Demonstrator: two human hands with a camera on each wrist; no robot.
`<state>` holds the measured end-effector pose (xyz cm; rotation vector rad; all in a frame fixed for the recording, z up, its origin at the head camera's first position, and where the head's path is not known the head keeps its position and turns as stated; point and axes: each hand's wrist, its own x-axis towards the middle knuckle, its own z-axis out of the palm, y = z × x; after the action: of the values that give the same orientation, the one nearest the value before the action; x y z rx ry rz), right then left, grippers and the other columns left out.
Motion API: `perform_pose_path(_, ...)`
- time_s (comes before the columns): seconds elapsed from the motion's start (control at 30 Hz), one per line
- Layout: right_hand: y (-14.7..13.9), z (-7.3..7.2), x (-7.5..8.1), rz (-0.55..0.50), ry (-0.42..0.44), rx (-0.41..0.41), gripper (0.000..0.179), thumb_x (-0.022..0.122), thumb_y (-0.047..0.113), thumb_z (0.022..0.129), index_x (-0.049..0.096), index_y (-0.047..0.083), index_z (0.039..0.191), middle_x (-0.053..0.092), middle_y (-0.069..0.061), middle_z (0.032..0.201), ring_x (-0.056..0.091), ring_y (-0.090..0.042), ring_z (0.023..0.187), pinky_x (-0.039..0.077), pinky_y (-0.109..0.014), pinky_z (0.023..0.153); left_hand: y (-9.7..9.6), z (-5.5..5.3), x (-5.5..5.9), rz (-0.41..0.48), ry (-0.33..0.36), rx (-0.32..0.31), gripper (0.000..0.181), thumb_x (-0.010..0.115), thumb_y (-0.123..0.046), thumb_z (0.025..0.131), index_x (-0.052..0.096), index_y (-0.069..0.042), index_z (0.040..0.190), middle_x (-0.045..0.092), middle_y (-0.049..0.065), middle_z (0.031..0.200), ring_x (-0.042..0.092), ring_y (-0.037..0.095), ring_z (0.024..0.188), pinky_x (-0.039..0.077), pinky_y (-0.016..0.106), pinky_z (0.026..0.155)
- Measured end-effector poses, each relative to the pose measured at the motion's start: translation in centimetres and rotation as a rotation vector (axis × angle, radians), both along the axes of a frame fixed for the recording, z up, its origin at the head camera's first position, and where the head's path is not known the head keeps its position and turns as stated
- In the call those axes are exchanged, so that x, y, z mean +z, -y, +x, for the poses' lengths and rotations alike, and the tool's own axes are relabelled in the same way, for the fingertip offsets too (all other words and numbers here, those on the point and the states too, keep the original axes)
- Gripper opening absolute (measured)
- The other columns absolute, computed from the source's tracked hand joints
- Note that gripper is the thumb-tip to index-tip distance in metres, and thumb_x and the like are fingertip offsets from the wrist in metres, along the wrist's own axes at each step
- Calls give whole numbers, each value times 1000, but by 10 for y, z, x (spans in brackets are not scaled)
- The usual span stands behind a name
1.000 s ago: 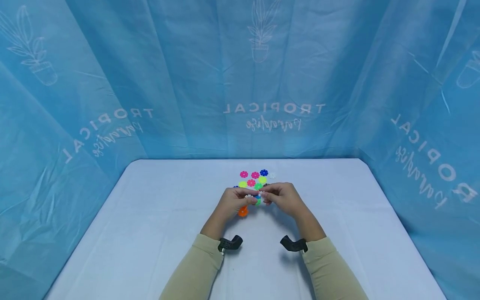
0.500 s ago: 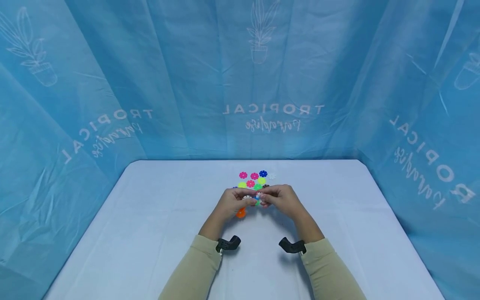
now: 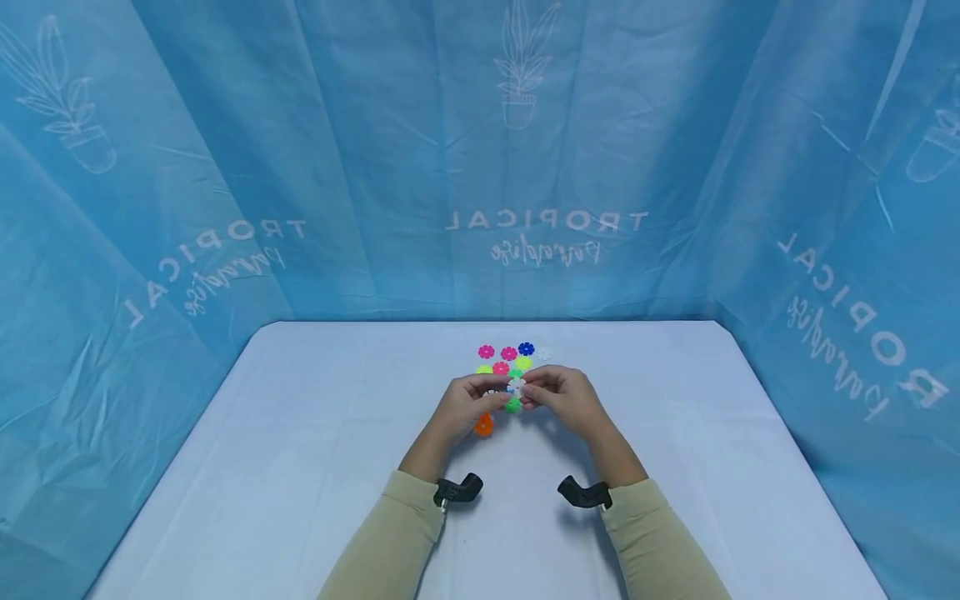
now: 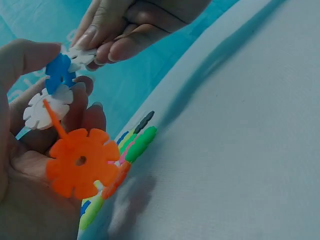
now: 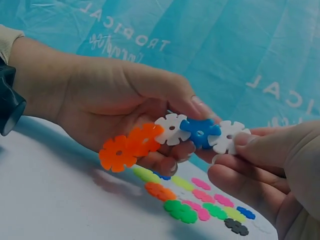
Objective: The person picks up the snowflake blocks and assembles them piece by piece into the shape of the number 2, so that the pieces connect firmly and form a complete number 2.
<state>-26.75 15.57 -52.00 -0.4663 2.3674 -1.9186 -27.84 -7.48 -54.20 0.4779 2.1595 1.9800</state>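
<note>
Both hands hold a short chain of interlocking snowflake discs above the table. My left hand grips it at the blue disc, thumb on top and fingers underneath. At its far end a white disc joins the blue one, and my right hand pinches that white disc between thumb and fingers. A second white disc sits on the other side of the blue one, over the left fingers. Beyond it, orange discs hang at the chain's near end, below the left palm.
Loose snowflake discs in several colours lie behind the hands, among them a pink disc, a dark blue disc, a green disc and a black disc. A white cloth covers the table. Blue curtains surround it.
The white disc at the right fingertips has turned and shows more of its face in the head view. Both hands keep nearly the same place.
</note>
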Motion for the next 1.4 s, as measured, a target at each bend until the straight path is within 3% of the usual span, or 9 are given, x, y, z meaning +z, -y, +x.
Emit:
perform_pose_path(0.17, 9, 1, -3, -47, -23, -1, 19, 76, 7, 98, 74, -3, 114, 77, -12, 95, 77, -30, 84, 62, -34, 77, -3, 1, 2, 2, -15, 10, 34, 78, -29, 100, 76, -10, 127, 73, 5, 119, 67, 27, 102, 59, 33, 88)
perform_pose_path(0.3, 16, 2, -3, -80, -10, 13, 24, 76, 6, 98, 68, -5, 118, 77, -13, 96, 77, -31, 82, 62, -35, 77, -3, 1, 2, 63, -41, -2, 35, 80, -22, 98, 74, -5, 128, 73, 8, 120, 69, 29, 101, 60, 34, 85)
perform_pose_path(0.5, 20, 3, 1, -96, 63, -33, 27, 75, 11, 100, 65, -5, 120, 77, -12, 93, 77, -29, 81, 62, -36, 78, -2, 1, 2, 72, -32, 20, 39, 86, -20, 92, 76, -4, 126, 75, 7, 114, 69, 26, 89, 52, 23, 59)
perform_pose_path(0.6, 16, 0, 2, -111, 106, -103, 29, 71, 17, 104, 65, -6, 121, 77, -14, 94, 77, -31, 83, 62, -39, 79, -1, 1, 2, 18, -58, 84, 40, 86, -26, 93, 77, -6, 127, 75, 5, 109, 66, 25, 86, 51, 23, 58)
perform_pose_path(0.73, 4, -5, 1, -119, 125, -277, 29, 67, 20, 107, 67, -6, 120, 75, -17, 98, 76, -34, 87, 63, -40, 78, 0, 0, 0, -13, -91, 195, 40, 86, -29, 93, 78, -8, 126, 71, 4, 104, 60, 26, 91, 53, 23, 65)
perform_pose_path(0.87, -7, -8, 0, 16, 105, -423, 20, 68, 19, 106, 71, 2, 117, 73, -12, 101, 72, -33, 93, 62, -36, 79, 0, 0, -1, 13, -82, 248, 37, 87, -28, 91, 80, -10, 123, 70, 4, 105, 58, 27, 95, 55, 23, 70)
perform_pose_path(0.97, -11, -11, -2, 162, 77, -447, 18, 70, 17, 104, 72, 6, 117, 71, -8, 105, 68, -30, 98, 60, -38, 83, 0, 0, 0, 30, -82, 251, 36, 87, -28, 91, 80, -11, 122, 70, 5, 106, 59, 28, 95, 55, 23, 71)
perform_pose_path(1.2, -3, -26, -11, 421, 16, -334, 24, 77, 12, 98, 74, 2, 120, 69, -10, 111, 64, -26, 102, 56, -44, 91, 0, 0, 0, 18, -113, 263, 41, 87, -32, 91, 78, -9, 124, 71, 3, 105, 59, 27, 93, 53, 24, 71)
perform_pose_path(1.4, 8, -38, -15, 644, -50, -255, 37, 82, 18, 96, 73, -3, 125, 65, -14, 111, 62, -28, 105, 53, -46, 96, 0, 0, -1, 24, -122, 243, 41, 86, -32, 92, 78, -6, 124, 70, 6, 106, 57, 28, 91, 51, 22, 67)
